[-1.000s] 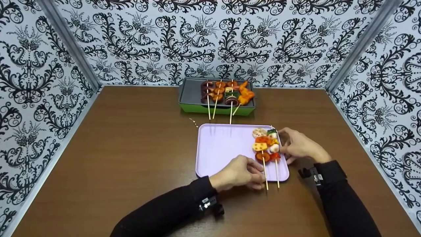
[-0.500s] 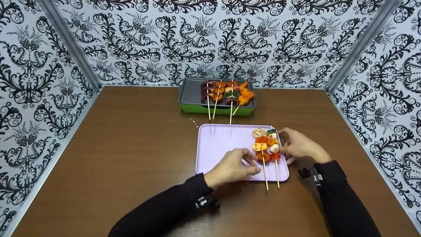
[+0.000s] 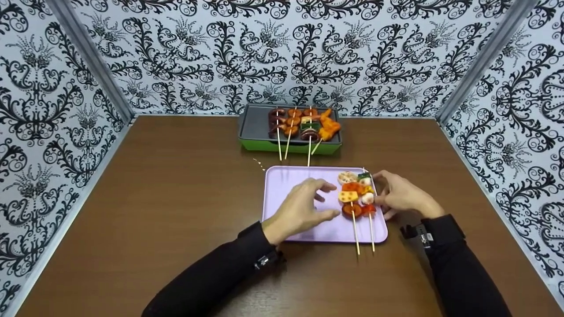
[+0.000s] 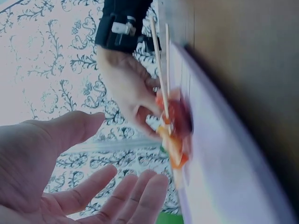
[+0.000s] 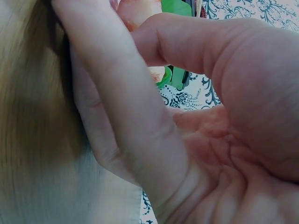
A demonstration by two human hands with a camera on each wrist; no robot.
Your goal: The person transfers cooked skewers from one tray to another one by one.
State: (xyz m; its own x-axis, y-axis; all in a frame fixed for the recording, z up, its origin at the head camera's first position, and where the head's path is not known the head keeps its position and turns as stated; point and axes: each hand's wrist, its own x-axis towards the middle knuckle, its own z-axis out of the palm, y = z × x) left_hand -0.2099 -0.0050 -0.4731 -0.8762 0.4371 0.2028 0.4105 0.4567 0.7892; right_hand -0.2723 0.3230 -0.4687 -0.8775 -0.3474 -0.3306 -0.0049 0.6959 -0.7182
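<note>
Left grip (image 3: 296,209): spread apart, hovers over the tray (image 3: 282,185), just left of two skewers (image 3: 348,197).
Right grip (image 3: 403,193): bent at the tray's right rim; cannot tell whether clamped on it.
Skewers: lie beside the right rim, overhanging the near rim.
Tray: sits nearer the right edge of the surface (image 3: 176,198) than its left, with wider room leftward.
Grill (image 3: 255,125): stands near the surface's far edge, loaded with four food sticks (image 3: 292,122).
</note>
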